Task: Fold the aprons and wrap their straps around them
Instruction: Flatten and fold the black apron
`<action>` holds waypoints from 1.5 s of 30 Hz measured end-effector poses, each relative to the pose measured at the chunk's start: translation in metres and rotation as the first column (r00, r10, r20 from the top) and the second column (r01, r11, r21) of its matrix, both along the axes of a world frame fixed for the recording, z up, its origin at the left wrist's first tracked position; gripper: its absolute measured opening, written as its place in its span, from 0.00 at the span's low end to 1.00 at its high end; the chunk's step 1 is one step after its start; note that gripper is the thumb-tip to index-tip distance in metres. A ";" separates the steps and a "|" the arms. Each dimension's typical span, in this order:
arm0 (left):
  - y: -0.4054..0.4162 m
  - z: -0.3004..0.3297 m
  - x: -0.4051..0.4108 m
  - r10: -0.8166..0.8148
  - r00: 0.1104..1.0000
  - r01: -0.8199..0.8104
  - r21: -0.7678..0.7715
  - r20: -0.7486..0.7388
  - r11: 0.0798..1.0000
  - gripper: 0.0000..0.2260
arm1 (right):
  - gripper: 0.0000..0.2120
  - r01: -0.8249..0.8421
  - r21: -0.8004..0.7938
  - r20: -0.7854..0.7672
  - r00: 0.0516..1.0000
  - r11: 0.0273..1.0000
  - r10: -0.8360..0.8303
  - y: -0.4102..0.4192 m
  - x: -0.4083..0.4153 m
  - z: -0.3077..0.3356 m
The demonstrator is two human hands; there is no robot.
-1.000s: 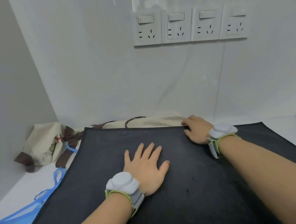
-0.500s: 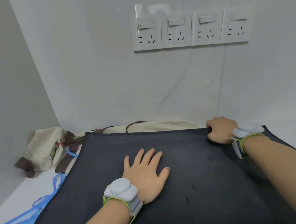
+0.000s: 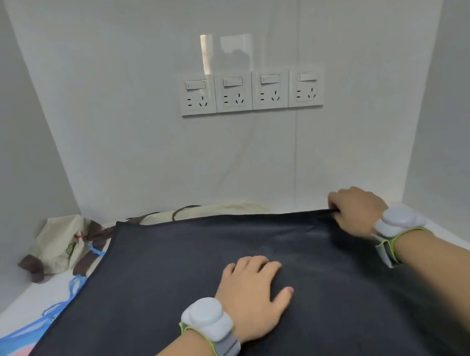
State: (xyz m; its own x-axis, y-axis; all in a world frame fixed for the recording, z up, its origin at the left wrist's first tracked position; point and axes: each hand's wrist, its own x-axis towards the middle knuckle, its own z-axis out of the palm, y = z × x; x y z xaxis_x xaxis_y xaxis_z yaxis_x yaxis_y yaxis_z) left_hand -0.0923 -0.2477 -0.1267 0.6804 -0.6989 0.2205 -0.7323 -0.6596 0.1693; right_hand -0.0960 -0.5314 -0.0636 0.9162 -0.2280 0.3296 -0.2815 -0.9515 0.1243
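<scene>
We are spreading dark apron (image 3: 182,289) flat across desk (image 3: 20,307), far hem near back edge. Right hand (image 3: 354,210) is pinching far right hem; left hand (image 3: 251,292) is pressing mid-cloth, fingers curling, gripping nothing. We are judging fabric soft, light, limp, prone to bunching: corners and hems are giving best hold.

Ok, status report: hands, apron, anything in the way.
Left hand presses on the dark apron. Right hand pinches its far edge. Apron not folded. Beige apron bundled far left, apart.
</scene>
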 end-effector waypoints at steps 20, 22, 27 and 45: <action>0.018 0.002 -0.032 -0.079 0.889 0.029 0.116 0.451 0.993 0.25 | 0.11 -0.232 0.114 0.202 0.957 0.966 0.206 0.062 -0.187 -0.042; 0.025 0.005 -0.024 -0.072 0.892 -0.001 0.161 0.447 0.987 0.19 | 0.12 -0.189 0.103 0.174 0.970 0.977 0.169 0.054 -0.198 -0.048; 0.029 0.007 -0.019 -0.107 0.939 0.066 0.135 0.327 0.989 0.16 | 0.12 0.176 0.087 -0.060 0.983 0.981 -0.171 0.024 -0.209 -0.066; 0.027 -0.006 -0.062 -0.296 0.954 0.271 0.283 0.049 0.920 0.22 | 0.21 0.205 0.161 -0.137 0.973 0.965 -0.184 0.039 -0.219 -0.037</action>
State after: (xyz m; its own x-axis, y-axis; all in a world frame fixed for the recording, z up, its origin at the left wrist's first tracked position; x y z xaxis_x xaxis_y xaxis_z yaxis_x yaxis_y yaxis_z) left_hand -0.1545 -0.2207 -0.1323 0.4312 -0.9011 0.0469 -0.8992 -0.4334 -0.0605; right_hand -0.3154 -0.4923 -0.1006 0.8787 -0.4496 0.1602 -0.4565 -0.8897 0.0069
